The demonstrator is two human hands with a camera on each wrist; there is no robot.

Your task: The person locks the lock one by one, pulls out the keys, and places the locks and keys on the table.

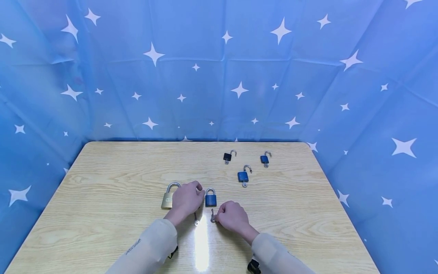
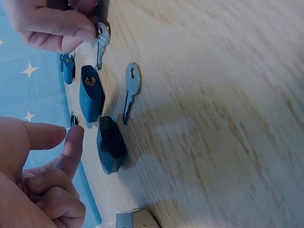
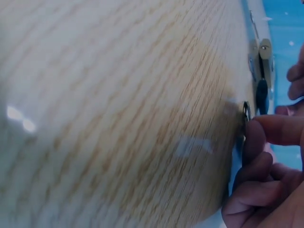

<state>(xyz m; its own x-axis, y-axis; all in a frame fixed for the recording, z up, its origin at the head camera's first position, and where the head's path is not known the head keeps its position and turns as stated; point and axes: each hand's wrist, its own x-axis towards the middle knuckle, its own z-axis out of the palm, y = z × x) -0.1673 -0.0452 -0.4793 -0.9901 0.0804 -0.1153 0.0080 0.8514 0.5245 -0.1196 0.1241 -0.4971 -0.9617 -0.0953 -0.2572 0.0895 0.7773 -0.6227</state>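
My right hand (image 1: 233,217) pinches a small silver key (image 2: 103,38) by its round head, low over the table in front of a closed blue padlock (image 1: 210,200). The padlock's keyhole faces me in the left wrist view. My left hand (image 1: 187,197) hovers between the blue padlock and a brass padlock (image 1: 167,200); its thumb and forefinger come close together with nothing visible between them. Below it, a black padlock (image 2: 111,145) shows in the left wrist view but is hidden by the hand in the head view. A second key (image 2: 133,80) lies on the wood before these padlocks.
Toward the back right of the wooden table (image 1: 113,171) lie a black padlock (image 1: 227,156) and two blue padlocks (image 1: 243,176), shackles open and keys in them. A blue curtain with white stars (image 1: 205,102) borders the table's back and sides.
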